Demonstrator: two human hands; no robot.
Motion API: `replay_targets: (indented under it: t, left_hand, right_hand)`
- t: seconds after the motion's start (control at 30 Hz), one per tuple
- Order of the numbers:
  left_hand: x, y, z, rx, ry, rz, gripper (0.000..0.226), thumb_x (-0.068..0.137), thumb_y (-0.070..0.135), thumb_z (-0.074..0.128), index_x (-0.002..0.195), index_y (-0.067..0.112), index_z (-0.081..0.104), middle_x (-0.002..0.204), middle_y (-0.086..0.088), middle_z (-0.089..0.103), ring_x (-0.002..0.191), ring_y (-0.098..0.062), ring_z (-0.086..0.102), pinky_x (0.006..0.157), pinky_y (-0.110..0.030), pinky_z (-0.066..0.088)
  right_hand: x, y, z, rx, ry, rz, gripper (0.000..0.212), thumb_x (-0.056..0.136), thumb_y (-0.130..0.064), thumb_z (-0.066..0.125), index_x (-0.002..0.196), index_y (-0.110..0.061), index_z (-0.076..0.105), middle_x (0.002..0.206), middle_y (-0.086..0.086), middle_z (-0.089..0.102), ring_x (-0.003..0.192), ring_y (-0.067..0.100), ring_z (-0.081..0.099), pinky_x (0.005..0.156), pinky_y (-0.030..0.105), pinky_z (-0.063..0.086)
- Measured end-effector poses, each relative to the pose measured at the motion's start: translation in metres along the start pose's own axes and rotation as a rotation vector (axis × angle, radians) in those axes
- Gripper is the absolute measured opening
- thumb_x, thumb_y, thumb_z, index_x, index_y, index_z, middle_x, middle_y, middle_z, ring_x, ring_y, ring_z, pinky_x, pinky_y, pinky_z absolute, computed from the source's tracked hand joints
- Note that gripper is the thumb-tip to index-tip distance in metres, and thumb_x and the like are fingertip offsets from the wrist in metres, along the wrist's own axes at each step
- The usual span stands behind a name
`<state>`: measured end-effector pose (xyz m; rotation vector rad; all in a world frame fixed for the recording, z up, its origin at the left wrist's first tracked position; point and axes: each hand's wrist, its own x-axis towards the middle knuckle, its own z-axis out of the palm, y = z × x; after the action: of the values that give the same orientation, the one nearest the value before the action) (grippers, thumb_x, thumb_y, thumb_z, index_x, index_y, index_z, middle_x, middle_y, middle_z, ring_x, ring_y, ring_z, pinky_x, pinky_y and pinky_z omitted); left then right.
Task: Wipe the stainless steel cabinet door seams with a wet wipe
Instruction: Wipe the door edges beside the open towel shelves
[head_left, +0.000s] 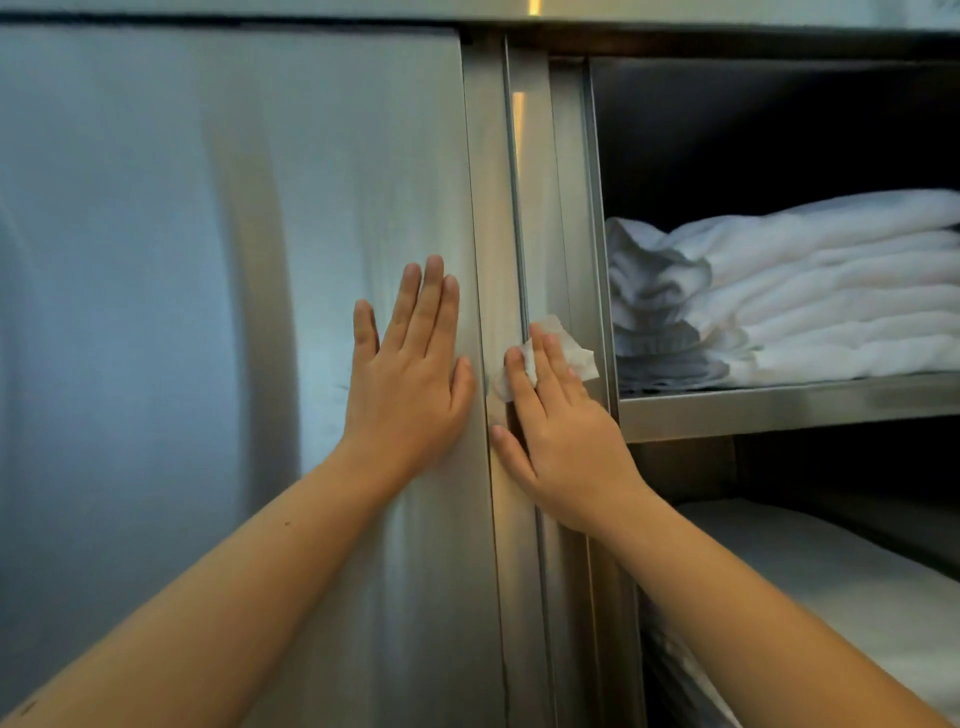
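Two bare hands work here: my left hand (408, 387) lies flat, fingers straight, on the brushed stainless steel cabinet door (234, 260), while my right hand (558, 434) presses the crumpled white wet wipe (574, 348) against the vertical door seam (519, 234) with straight fingers.

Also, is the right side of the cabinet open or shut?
Open: the shelf and folded white towels inside show, right of the door.

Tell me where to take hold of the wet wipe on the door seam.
Pinch the wet wipe by its free upper-right flap, coming from the shelf side. It is spread flat on the upright steel strip under the straight fingers of the right hand, so probably only that corner offers an edge to pinch.
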<state>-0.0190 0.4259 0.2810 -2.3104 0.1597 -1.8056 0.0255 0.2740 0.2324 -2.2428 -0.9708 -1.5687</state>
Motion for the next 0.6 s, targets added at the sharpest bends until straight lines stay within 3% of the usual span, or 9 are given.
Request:
replay_targets:
  t: [0.23, 0.6]
  left_hand:
    - [0.018, -0.012, -0.003, 0.019, 0.036, -0.013, 0.061, 0.090, 0.039, 0.011, 0.143, 0.016, -0.007, 0.154, 0.000, -0.010, 0.142, -0.014, -0.011, 0.106, -0.034, -0.024]
    - [0.078, -0.026, -0.011, 0.030, 0.089, 0.018, 0.061, 0.094, 0.037, 0.020, 0.147, 0.014, -0.002, 0.149, 0.005, -0.016, 0.141, -0.010, -0.011, 0.110, -0.041, -0.008]
  right_hand:
    - [0.045, 0.007, -0.014, 0.003, 0.023, 0.025, 0.067, 0.097, -0.041, 0.033, 0.148, -0.007, 0.005, 0.155, 0.014, -0.008, 0.142, 0.021, -0.013, 0.114, 0.038, 0.016]
    - [0.120, 0.021, -0.047, -0.054, 0.040, 0.029, 0.065, 0.099, -0.042, 0.029, 0.149, -0.009, 0.004, 0.156, 0.012, -0.008, 0.144, 0.021, -0.008, 0.114, 0.032, 0.004]
